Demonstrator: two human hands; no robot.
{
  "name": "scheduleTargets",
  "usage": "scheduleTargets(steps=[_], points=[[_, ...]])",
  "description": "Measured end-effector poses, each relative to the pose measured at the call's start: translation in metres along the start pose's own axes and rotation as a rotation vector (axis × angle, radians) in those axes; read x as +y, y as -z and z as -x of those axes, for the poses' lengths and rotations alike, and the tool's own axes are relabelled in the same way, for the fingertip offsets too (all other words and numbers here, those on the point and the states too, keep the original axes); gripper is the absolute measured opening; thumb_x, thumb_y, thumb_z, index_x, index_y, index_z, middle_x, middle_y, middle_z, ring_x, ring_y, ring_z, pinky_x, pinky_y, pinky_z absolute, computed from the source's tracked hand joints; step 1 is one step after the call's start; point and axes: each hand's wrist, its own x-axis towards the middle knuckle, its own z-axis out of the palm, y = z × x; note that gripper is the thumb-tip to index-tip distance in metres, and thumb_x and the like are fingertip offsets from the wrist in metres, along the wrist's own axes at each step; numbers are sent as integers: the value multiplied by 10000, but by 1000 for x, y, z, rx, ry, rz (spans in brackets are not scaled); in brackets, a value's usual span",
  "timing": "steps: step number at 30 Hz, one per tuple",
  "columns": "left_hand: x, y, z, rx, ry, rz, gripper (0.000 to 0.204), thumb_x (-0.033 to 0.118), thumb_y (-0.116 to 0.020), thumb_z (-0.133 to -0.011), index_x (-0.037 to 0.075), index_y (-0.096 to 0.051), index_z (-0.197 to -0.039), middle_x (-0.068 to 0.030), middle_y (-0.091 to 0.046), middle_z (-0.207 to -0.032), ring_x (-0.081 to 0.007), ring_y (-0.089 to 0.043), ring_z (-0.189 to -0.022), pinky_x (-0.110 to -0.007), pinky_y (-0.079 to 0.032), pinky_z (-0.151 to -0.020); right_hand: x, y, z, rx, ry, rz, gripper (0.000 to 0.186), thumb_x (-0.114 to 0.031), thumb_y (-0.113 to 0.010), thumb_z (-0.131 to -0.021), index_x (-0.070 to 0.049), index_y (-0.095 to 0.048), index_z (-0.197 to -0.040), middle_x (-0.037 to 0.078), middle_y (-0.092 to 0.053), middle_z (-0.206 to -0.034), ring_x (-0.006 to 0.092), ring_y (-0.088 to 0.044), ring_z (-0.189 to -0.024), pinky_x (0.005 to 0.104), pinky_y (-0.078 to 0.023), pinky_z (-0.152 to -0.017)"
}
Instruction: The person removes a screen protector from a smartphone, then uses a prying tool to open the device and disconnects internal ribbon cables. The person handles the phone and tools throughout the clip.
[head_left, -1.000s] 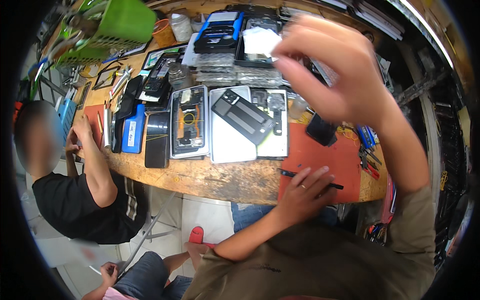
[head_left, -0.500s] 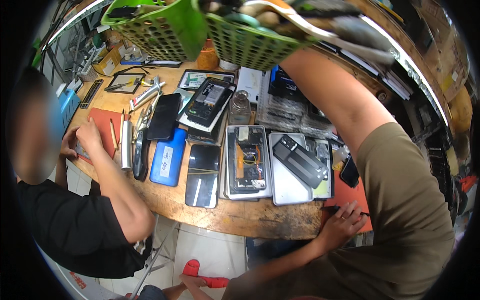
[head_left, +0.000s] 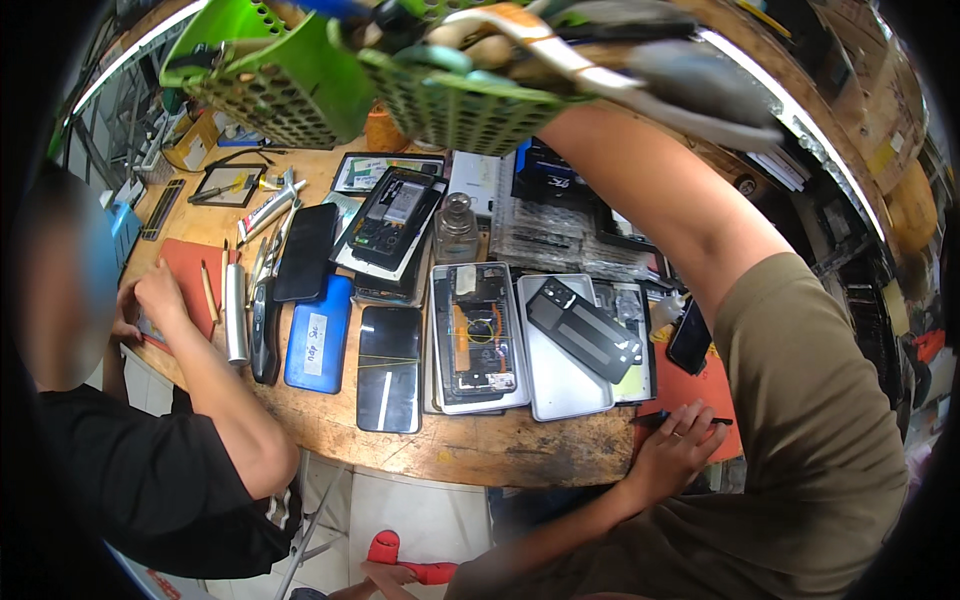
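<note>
My left hand [head_left: 680,445] rests at the right end of the bench, on an orange-red mat [head_left: 712,385]. Its fingers curl over a thin black tool [head_left: 722,421], whose kind I cannot make out. My right arm [head_left: 680,190] stretches up and to the left, behind a green perforated basket [head_left: 450,95] full of long-handled tools. That basket hides my right hand. Left of my left hand, a dark phone back panel [head_left: 583,328] lies across a white tray [head_left: 572,390]. Beside that, an opened phone [head_left: 478,335] with an orange strip lies in another white tray.
A co-worker in black sits at the left, both hands [head_left: 150,300] over a red mat. Between us lie a banded phone [head_left: 390,370], a blue phone [head_left: 318,345], a black phone [head_left: 306,250] and a glass jar [head_left: 457,228]. A second green basket [head_left: 265,85] hangs overhead.
My view has shifted slightly, so the bench appears farther left and a little lower. The baskets slide left in the picture too. My left hand stays on the mat with the black tool.
</note>
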Motion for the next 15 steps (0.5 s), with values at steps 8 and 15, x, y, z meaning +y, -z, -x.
scheduleTargets(steps=[8, 15], points=[[4, 4, -2, -4, 15, -139, 429, 217, -690, -894, 165, -690, -1320, -113, -630, -1455, -323, -537, -1430, -511, -347, -1242, -7, 46, 67, 177, -59, -139, 319, -135, -691, -876, -43, -795, -1164, 233, -775, -1198, 389, -752, -1148, 504, -608, -954], [7, 12, -11, 8, 1, -289, 387, 247, -797, -823, 255, -740, -1205, -31, -667, -1362, -282, -589, -1329, -567, -303, -1202, 53, 82, 252, 329, 74, -974, 52, -31, -685, -979, 16, -664, -972, 142, -792, -891, 180, -766, -723, 352, -616, -694]])
